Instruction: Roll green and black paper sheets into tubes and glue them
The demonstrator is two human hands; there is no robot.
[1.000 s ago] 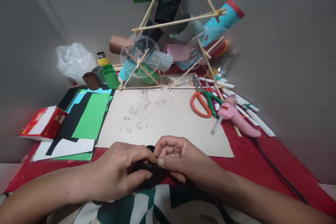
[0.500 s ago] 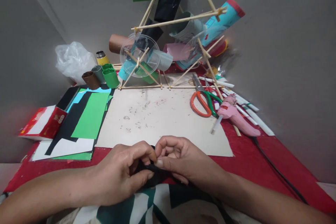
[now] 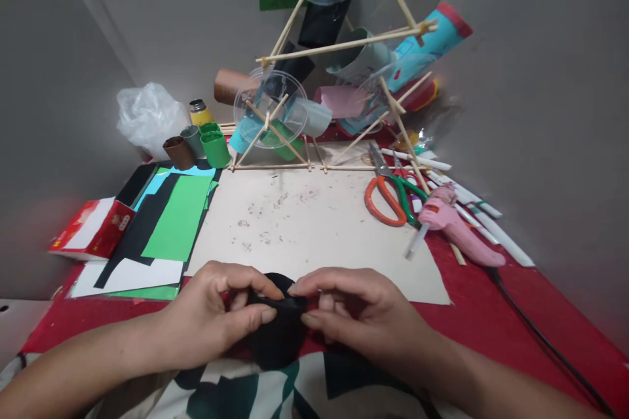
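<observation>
A rolled black paper tube (image 3: 276, 334) stands close to my body, at the near edge of the table. My left hand (image 3: 223, 308) pinches its upper rim between thumb and fingers. At the rim's right side, my right hand (image 3: 356, 308) also pinches the black paper with thumb and forefinger. Part of the tube's far wall shows above the fingers. Just beyond both hands lies a stained pale board (image 3: 275, 229).
A stick frame (image 3: 344, 49) with clear plastic discs and paper tubes rises at the back. On the right lie scissors (image 3: 386, 200) and a pink glue gun (image 3: 455, 229) with its cord. Coloured paper sheets (image 3: 177, 216), a red box (image 3: 93, 229) and small tubes (image 3: 215, 149) sit left.
The black tube now shows more fully, more upright between my hands. My right hand has shifted right and its fingers have loosened. The whole view has shifted slightly.
</observation>
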